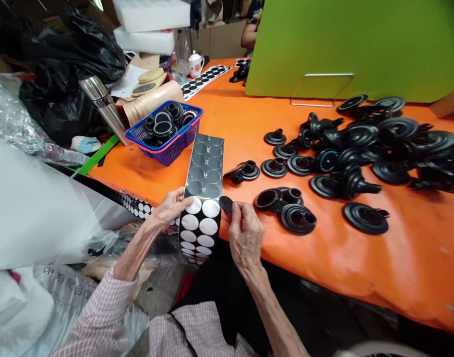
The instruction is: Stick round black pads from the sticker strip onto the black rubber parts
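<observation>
A long strip of round stickers [203, 168] lies over the table's front edge. Its upper part is dark and glossy with circle outlines; its hanging lower part shows white discs on black. My left hand [170, 209] grips the strip's left side, thumb on a white disc near the bend. Between the thumb and fingers of my right hand [246, 230] is a round black sticker [226, 204], just off the strip's right edge. Right of this hand lie black rubber suction cups [298, 218], some joined in a small cluster.
A blue plastic basket [174, 148] holds black ring-shaped parts. A large pile of black cups [360, 144] covers the right of the orange table [227, 116]. A green board [346, 44] with a wire handle stands behind. A steel thermos [102, 104] leans at left; a person's arm [249, 37] shows at the back.
</observation>
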Demonstrator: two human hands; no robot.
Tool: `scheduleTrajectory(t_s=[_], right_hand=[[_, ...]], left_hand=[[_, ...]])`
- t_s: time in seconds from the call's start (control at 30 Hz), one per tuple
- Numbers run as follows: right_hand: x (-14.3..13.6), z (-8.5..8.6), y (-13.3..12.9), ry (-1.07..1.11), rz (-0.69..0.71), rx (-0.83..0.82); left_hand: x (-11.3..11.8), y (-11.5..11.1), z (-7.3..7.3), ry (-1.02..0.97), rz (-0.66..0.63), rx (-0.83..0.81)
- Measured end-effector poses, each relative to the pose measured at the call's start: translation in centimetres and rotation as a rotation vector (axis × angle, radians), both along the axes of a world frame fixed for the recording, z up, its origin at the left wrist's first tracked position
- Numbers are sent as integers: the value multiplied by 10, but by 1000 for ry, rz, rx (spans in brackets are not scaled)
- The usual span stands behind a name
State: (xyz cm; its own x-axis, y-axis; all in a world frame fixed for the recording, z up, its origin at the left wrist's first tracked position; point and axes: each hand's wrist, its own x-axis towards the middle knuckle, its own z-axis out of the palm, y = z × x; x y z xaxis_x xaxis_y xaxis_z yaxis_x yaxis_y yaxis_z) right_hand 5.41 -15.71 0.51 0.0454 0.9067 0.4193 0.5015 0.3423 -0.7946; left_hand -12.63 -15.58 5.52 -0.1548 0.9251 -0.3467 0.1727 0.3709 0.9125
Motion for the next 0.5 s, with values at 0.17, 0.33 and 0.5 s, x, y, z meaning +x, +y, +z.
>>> scheduleTrajectory(t_s=[0.17,0.33,0.5], right_hand=[[15,8,-19,16,28,53],[24,15,-41,118,166,-28],[51,26,-41,641,6,-400]], left_hand=[[23,-10,18,548,188,188],[63,-18,14,-159,-180,-11],[103,-9,27,-51,-325,36]])
